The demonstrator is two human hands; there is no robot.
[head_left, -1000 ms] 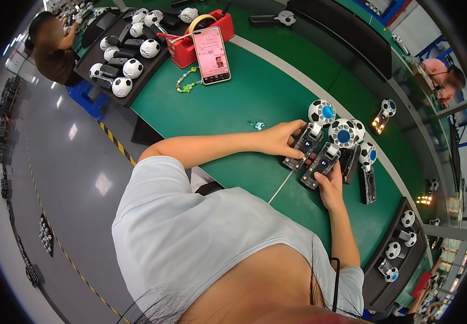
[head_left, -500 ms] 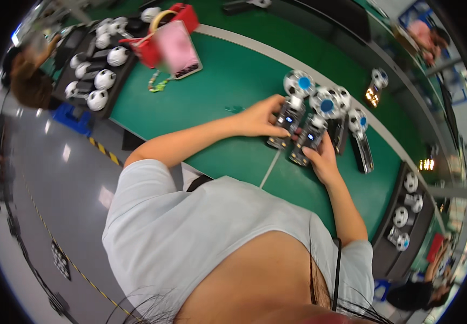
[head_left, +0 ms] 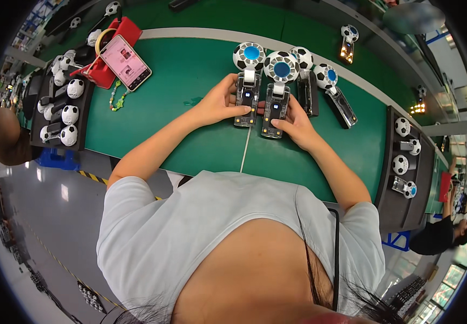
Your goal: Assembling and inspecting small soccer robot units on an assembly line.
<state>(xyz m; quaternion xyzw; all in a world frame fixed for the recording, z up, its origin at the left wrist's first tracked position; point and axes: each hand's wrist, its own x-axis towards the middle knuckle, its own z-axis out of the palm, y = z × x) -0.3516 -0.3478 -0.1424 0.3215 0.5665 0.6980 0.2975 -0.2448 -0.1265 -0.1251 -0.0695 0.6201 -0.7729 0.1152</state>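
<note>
Two handheld fans with round football-patterned heads are held side by side above the green table [head_left: 206, 154]. My left hand [head_left: 220, 103] is closed round the clear-cased handle of the left fan [head_left: 247, 96], thumb on its front. The right fan [head_left: 275, 102] is in my right hand [head_left: 297, 125], with the thumb on the lower front of its handle. Both heads have blue centres, and a small display glows on each handle. Just right of my right hand lie a fan with a dark handle [head_left: 307, 94] and a fan with a blue-centred head [head_left: 343, 107].
A phone [head_left: 127, 62] leans on a red holder [head_left: 102, 74] beside a tape roll. Dark trays of football fans stand at the left [head_left: 85, 110] and right [head_left: 387, 162]. Beyond the table's pale edge is a green surface with a lit fan [head_left: 347, 46]. A person [head_left: 433, 236] is at far right.
The whole view has turned and steadied, so the table and both fans look straighter. Both hands keep their hold on the fans; the phone screen now shows clearly.
</note>
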